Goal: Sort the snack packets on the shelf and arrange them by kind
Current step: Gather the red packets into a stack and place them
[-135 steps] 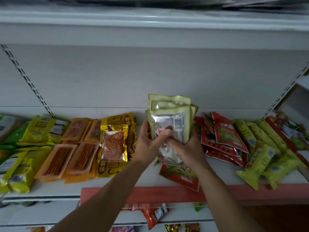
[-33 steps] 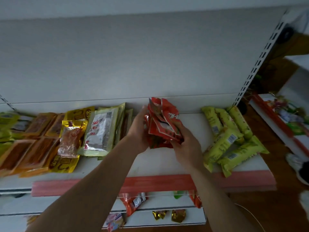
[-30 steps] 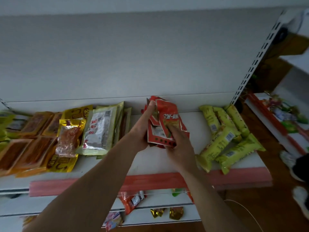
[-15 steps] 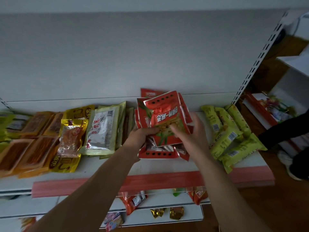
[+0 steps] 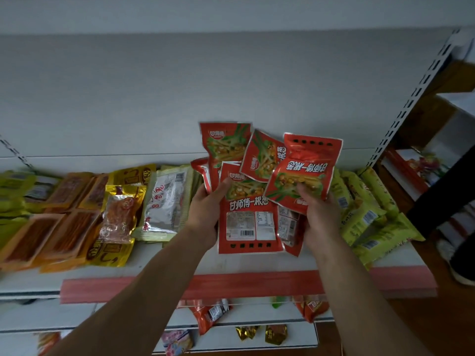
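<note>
Several red snack packets [image 5: 246,222] are fanned out above the middle of the white shelf [image 5: 231,263], held up between both hands. My left hand [image 5: 205,214] grips the fan's left side, thumb on the front packet. My right hand [image 5: 318,217] pinches the rightmost red packet [image 5: 303,165], which is turned upside down. On the shelf to the left lie silver-and-green packets [image 5: 167,201], gold packets [image 5: 118,214] and orange stick packets [image 5: 51,227]. Yellow-green packets [image 5: 365,214] lie in a pile on the right.
A red price strip [image 5: 231,283] runs along the shelf's front edge. A lower shelf [image 5: 128,319] carries a few loose red and gold packets. A slotted upright [image 5: 411,98] bounds the shelf on the right; a person's dark leg [image 5: 442,199] and shoe stand beyond it.
The silver-and-green packets I held earlier now lie on the shelf at left. I gathered the red packets, lifted them and spread them into a fan facing me.
</note>
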### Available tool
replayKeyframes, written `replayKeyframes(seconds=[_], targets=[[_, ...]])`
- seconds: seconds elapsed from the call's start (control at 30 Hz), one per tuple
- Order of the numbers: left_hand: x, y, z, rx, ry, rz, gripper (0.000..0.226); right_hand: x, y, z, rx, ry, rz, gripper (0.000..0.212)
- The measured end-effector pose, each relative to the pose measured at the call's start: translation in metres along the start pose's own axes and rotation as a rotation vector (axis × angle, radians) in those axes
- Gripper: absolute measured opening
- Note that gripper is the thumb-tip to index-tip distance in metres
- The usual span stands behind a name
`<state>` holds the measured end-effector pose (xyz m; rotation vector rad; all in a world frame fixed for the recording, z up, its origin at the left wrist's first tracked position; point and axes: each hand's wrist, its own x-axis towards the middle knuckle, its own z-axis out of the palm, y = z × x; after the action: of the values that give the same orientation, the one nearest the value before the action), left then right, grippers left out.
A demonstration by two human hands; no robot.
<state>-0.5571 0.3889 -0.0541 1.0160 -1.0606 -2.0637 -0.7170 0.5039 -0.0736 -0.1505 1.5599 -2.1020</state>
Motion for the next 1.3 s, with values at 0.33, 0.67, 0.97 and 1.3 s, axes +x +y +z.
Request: replayKeyframes(seconds=[0.33, 0.67, 0.97, 1.3], targets=[[0.014, 0.007, 0.002, -0.041, -0.016, 0.101, 0.033, 0.004, 0.001, -0.003, -0.324, 0.139, -0.259, 0.020], [0.022, 0.043, 0.005, 0.127, 0.156, 0.536, 0.029, 0.005, -0.023, 0.005, -0.475, 0.144, -0.382, 0.022], [0.026, 0.083, 0.010, 0.263, -0.068, 0.607, 0.031, -0.012, -0.087, 0.040, -0.927, -0.446, -0.719, 0.028], [-0.010, 0.045, 0.023, 0.180, -0.493, 0.014, 0.049, -0.019, -0.083, 0.071, -0.900, -0.397, -0.867, 0.035]])
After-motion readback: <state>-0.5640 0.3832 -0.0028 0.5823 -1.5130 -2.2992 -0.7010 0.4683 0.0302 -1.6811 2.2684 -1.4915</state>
